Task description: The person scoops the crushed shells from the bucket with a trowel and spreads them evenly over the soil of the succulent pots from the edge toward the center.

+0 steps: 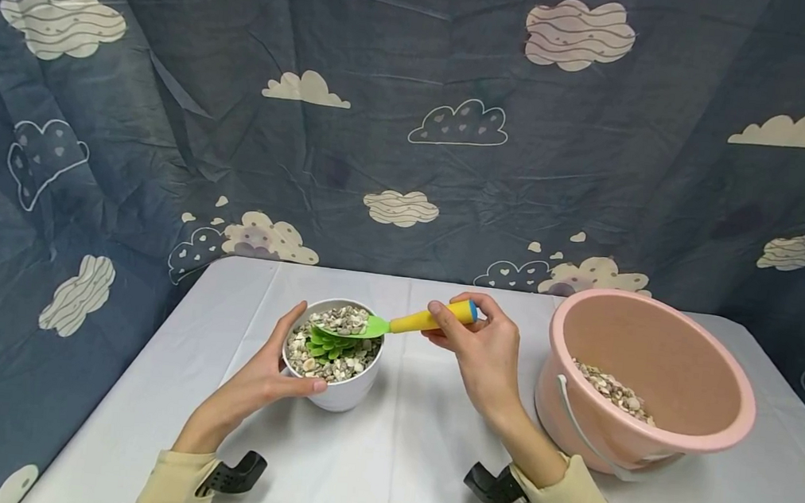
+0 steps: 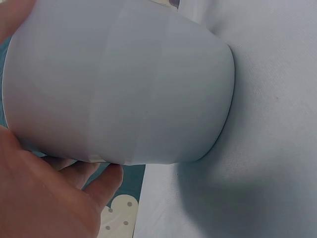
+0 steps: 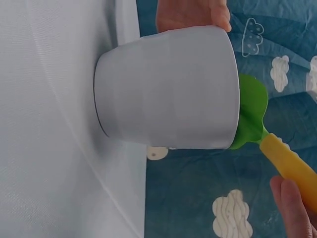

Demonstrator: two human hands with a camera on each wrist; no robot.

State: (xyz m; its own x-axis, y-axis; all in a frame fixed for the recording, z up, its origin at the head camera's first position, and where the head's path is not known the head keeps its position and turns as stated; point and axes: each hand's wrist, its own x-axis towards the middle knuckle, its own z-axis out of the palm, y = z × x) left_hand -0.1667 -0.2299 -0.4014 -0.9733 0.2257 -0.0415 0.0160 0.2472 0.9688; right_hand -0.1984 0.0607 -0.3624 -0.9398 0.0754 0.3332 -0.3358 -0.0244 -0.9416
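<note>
A white flower pot (image 1: 350, 395) stands on the table, filled with small pale pebbles (image 1: 343, 371) around a green succulent (image 1: 325, 347). My left hand (image 1: 264, 374) grips the pot from the left, thumb at the front rim and fingers along the far side. My right hand (image 1: 485, 353) holds a small trowel by its yellow handle (image 1: 416, 321), which has a blue end. Its green blade (image 1: 373, 328) carries a heap of pebbles (image 1: 343, 320) over the pot, above the succulent. In the right wrist view the blade (image 3: 251, 109) shows just past the pot's rim.
To the right stands a pink bucket (image 1: 707, 426) with a white handle (image 1: 584, 435) hanging down its front and more pebbles (image 1: 613, 391) inside. A white cloth (image 1: 354, 471) covers the table. Behind it hangs a dark blue curtain (image 1: 367, 160) with cloud prints.
</note>
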